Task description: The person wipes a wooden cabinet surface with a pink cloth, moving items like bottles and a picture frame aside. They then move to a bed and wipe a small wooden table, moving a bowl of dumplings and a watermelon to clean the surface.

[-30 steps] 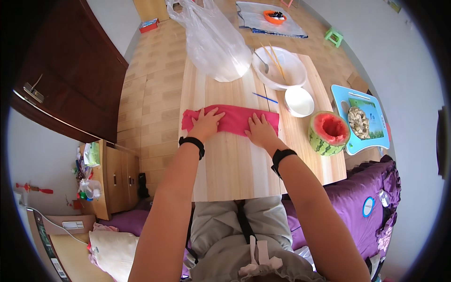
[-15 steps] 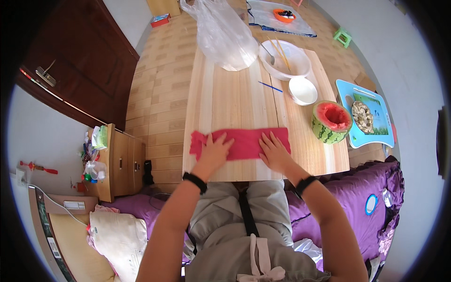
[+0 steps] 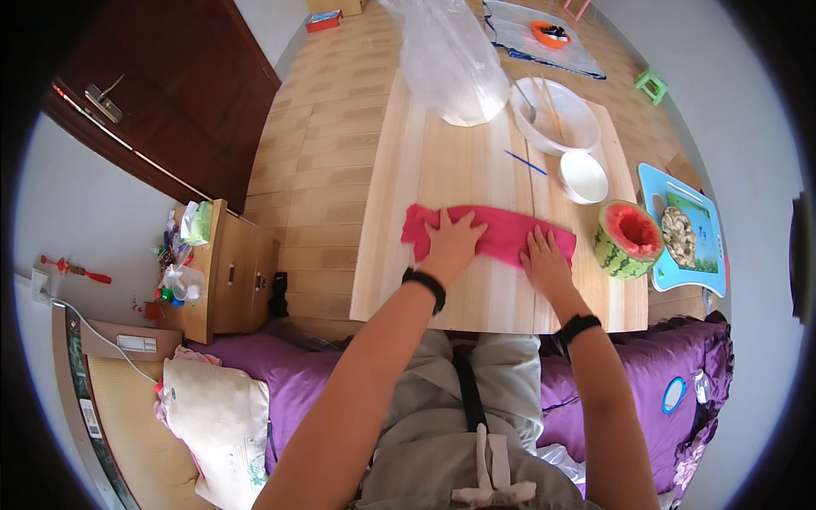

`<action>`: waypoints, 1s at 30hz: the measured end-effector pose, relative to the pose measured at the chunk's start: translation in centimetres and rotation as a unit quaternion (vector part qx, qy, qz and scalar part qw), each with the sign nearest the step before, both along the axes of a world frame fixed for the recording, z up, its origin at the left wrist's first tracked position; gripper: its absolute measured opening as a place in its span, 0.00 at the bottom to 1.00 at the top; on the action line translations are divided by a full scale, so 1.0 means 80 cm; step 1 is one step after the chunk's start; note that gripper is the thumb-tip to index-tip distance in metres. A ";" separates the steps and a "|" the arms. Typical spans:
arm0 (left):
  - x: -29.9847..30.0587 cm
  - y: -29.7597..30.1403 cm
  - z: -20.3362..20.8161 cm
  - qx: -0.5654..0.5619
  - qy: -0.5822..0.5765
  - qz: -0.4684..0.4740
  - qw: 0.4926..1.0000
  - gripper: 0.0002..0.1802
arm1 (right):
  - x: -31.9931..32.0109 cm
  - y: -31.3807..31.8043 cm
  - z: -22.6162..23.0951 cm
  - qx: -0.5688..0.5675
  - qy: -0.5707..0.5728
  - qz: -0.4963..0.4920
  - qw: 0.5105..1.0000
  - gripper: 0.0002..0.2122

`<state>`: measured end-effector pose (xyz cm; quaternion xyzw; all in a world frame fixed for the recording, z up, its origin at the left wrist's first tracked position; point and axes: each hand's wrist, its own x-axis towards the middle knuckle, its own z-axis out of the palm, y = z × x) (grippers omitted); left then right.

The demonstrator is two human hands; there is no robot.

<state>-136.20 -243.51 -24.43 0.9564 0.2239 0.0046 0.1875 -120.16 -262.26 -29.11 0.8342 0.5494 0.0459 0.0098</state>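
A folded pink-red cloth (image 3: 503, 234) lies flat across the near half of the wooden table (image 3: 425, 289). My left hand (image 3: 453, 248) presses on the cloth's left part with fingers spread. On its right end rests my right hand (image 3: 548, 262), fingers stretched out and slightly apart. Neither hand grips anything. Right of the cloth stands a hollowed watermelon half (image 3: 627, 255), cut side up with red flesh showing.
A white bowl (image 3: 583, 178), a blue stick (image 3: 525, 162) and a large translucent basin (image 3: 569, 119) with chopsticks and a spoon are farther back. A clear plastic bag (image 3: 450, 76) stands at the table's far side. A small blue table (image 3: 680, 221) holds a bowl of pale food.
Both hands and the cloth have shifted to the right and farther from me across the table. The cloth now lies at a slant. The view has also turned slightly.
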 end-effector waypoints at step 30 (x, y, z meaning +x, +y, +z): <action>-0.005 -0.140 -0.012 0.051 -0.097 -0.184 0.977 0.22 | -0.047 -0.193 0.057 0.035 0.026 -0.090 0.995 0.23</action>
